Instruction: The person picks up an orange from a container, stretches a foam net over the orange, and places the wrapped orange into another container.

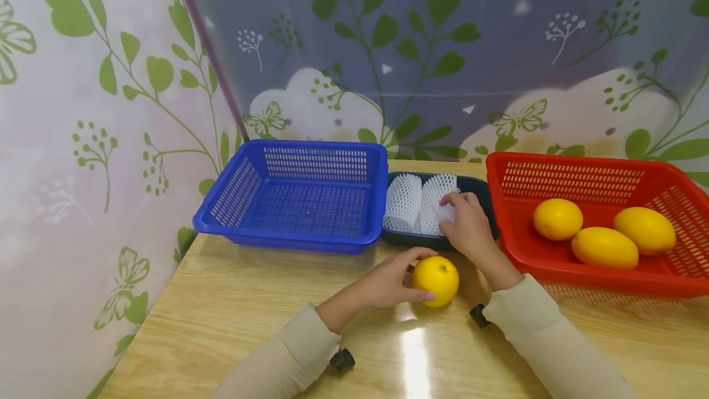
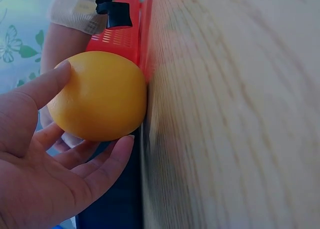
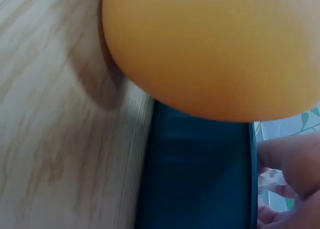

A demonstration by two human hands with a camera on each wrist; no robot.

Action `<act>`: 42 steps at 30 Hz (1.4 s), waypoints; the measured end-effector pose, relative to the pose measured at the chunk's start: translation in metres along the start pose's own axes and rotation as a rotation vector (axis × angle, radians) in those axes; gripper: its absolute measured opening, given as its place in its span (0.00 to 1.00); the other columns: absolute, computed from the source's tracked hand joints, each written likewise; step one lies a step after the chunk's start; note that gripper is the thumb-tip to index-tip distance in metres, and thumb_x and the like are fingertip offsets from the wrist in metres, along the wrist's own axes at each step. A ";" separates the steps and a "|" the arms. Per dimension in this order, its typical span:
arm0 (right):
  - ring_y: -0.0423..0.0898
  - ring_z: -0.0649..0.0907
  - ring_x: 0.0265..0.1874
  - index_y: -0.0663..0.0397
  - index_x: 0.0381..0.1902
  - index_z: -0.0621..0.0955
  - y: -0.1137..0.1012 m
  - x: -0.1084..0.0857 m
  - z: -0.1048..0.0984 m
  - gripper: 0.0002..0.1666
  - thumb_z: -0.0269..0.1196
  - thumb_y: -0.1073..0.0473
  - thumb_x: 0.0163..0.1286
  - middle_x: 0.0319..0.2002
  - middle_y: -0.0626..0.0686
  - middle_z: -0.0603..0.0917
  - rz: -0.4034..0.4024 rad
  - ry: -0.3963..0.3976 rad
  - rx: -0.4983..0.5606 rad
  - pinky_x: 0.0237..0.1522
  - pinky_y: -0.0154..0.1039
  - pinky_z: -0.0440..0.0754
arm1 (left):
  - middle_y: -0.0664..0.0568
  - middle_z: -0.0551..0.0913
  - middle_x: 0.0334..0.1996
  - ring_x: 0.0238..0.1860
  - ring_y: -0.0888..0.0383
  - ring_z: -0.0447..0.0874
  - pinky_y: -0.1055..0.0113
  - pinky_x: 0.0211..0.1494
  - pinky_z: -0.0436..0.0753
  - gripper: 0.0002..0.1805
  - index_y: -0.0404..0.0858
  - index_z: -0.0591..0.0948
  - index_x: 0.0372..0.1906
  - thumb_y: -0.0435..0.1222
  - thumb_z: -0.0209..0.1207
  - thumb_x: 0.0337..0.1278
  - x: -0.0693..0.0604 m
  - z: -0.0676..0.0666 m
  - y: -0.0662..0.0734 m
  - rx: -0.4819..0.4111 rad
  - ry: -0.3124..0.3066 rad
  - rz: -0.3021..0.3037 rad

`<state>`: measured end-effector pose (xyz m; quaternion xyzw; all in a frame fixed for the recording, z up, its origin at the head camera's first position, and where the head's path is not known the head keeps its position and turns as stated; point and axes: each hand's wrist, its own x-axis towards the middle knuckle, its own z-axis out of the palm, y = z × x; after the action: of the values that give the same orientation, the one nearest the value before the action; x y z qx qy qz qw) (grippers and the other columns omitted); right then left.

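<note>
A round, yellow-orange fruit, like an orange [image 1: 436,281], rests on the table in front of the dark tray. My left hand [image 1: 390,280] grips it from the left, thumb on the near side and fingers behind; the left wrist view shows the thumb on the orange [image 2: 100,96] and fingertips under it. My right hand [image 1: 468,223] reaches into the dark green tray [image 1: 412,240] and pinches a white foam net sleeve [image 1: 436,205]. A second foam net sleeve [image 1: 403,202] lies to its left. In the right wrist view the orange [image 3: 215,54] covers much of the frame.
On the left stands a blue plastic basket [image 1: 310,240] with nothing seen in it. A red basket [image 1: 587,276] at the right holds three yellow fruits [image 1: 605,247]. A patterned curtain [image 1: 365,79] hangs behind the wooden table [image 1: 232,306].
</note>
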<state>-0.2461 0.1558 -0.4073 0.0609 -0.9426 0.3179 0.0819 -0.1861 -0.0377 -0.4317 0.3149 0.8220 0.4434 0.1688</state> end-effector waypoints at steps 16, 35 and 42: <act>0.59 0.77 0.38 0.64 0.35 0.82 -0.014 -0.017 -0.017 0.09 0.61 0.75 0.55 0.42 0.63 0.78 -0.241 0.390 0.130 0.42 0.56 0.81 | 0.48 0.72 0.63 0.55 0.56 0.77 0.74 0.51 0.79 0.36 0.42 0.66 0.68 0.39 0.68 0.57 -0.001 0.001 0.001 0.007 -0.007 0.014; 0.49 0.78 0.39 0.60 0.38 0.83 -0.020 -0.065 -0.056 0.13 0.60 0.76 0.56 0.43 0.56 0.81 -0.276 0.337 0.212 0.43 0.16 0.69 | 0.51 0.71 0.64 0.56 0.58 0.72 0.66 0.58 0.75 0.35 0.45 0.64 0.70 0.46 0.63 0.61 -0.003 -0.005 0.006 0.118 -0.008 0.009; 0.47 0.76 0.40 0.59 0.38 0.84 -0.017 -0.078 -0.064 0.14 0.61 0.76 0.55 0.45 0.57 0.81 -0.310 0.355 0.197 0.34 0.17 0.70 | 0.47 0.77 0.56 0.53 0.53 0.78 0.68 0.50 0.80 0.26 0.41 0.70 0.64 0.45 0.60 0.66 -0.015 -0.021 0.029 0.079 0.183 0.055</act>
<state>-0.1593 0.1865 -0.3623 0.1555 -0.8575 0.3974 0.2875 -0.1763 -0.0490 -0.3962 0.3020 0.8418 0.4421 0.0681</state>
